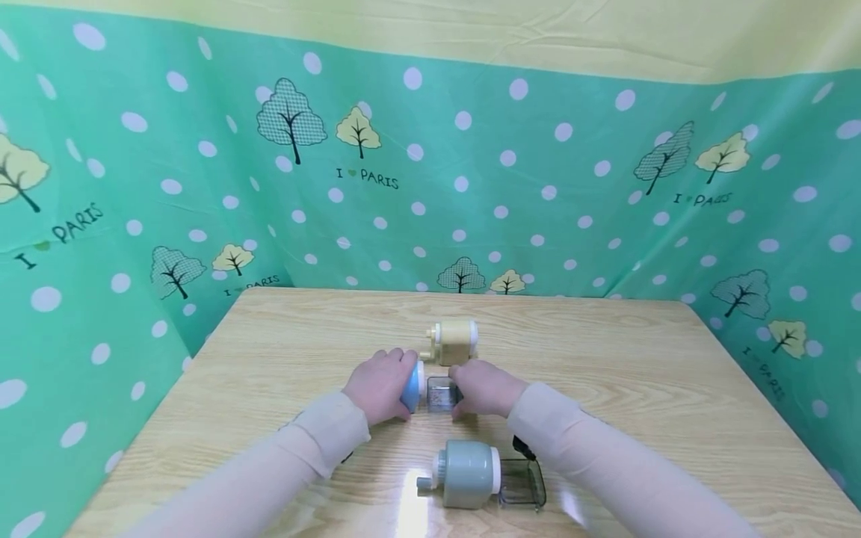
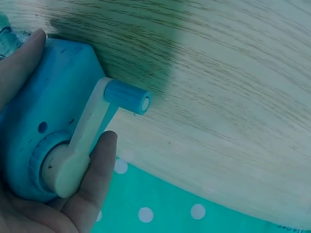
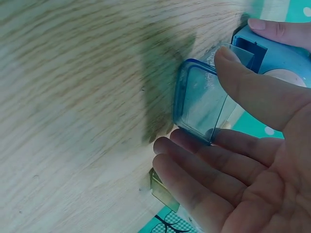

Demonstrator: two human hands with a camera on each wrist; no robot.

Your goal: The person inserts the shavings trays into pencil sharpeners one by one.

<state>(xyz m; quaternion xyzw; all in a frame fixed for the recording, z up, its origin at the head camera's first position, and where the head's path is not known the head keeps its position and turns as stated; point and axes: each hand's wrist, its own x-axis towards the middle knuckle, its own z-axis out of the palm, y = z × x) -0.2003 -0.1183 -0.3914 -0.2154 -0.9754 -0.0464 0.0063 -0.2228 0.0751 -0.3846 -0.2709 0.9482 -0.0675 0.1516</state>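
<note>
My left hand (image 1: 380, 382) grips a blue crank pencil sharpener (image 1: 412, 390) from its left side. In the left wrist view the thumb and a finger lie along opposite sides of the body, around the pale crank (image 2: 90, 116) with its blue knob (image 2: 127, 97). My right hand (image 1: 487, 387) pinches the sharpener's clear shavings drawer (image 1: 440, 394) between thumb and fingers. The right wrist view shows the drawer mostly outside the blue body, its inner end right at the slot (image 3: 258, 52). Some specks show in the drawer.
Behind the hands stands a cream-yellow crank sharpener (image 1: 455, 342). Nearer the front is a grey-green sharpener (image 1: 467, 474), its clear drawer (image 1: 521, 484) sticking out to the right. All are on a wood-grain table (image 1: 303, 329), with a green dotted curtain (image 1: 484, 187) behind and beside it.
</note>
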